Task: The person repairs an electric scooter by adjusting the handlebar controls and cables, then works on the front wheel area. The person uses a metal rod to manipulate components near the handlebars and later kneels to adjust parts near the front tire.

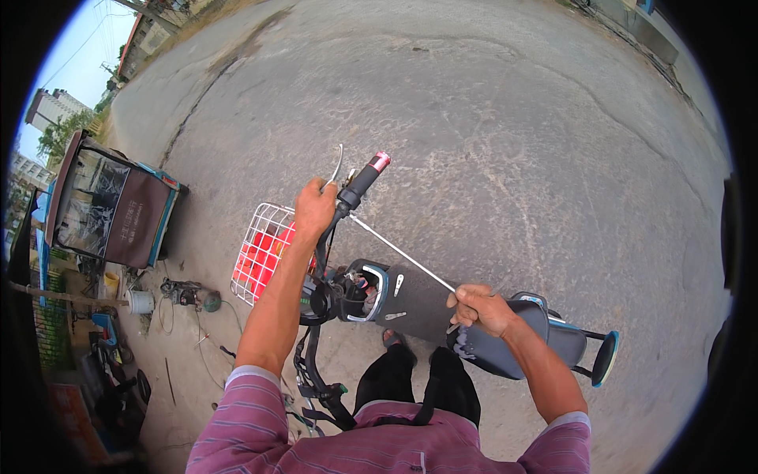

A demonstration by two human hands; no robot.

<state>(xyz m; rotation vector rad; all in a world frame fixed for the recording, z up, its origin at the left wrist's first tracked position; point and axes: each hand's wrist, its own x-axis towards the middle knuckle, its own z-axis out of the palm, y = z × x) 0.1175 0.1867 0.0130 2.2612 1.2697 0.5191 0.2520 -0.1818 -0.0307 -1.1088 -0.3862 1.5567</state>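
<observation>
While the road (513, 118) stretches wide and cracked to the far side, a scooter (410, 304) stands across the near ground, its seat (553, 340) to the right and a white wire basket (260, 249) with something red inside to the left. Further left sits a covered cart (110, 201) among scattered gear. The left hand (314, 207) wraps its fingers tight round the handlebar (359, 186) just below the grip, apparently to steady it. The right hand (480, 308), over the seat, pinches the near end of a thin rod (403, 254) in closed fingers; the rod runs straight up to the handlebar, seemingly fed in at the lever.
</observation>
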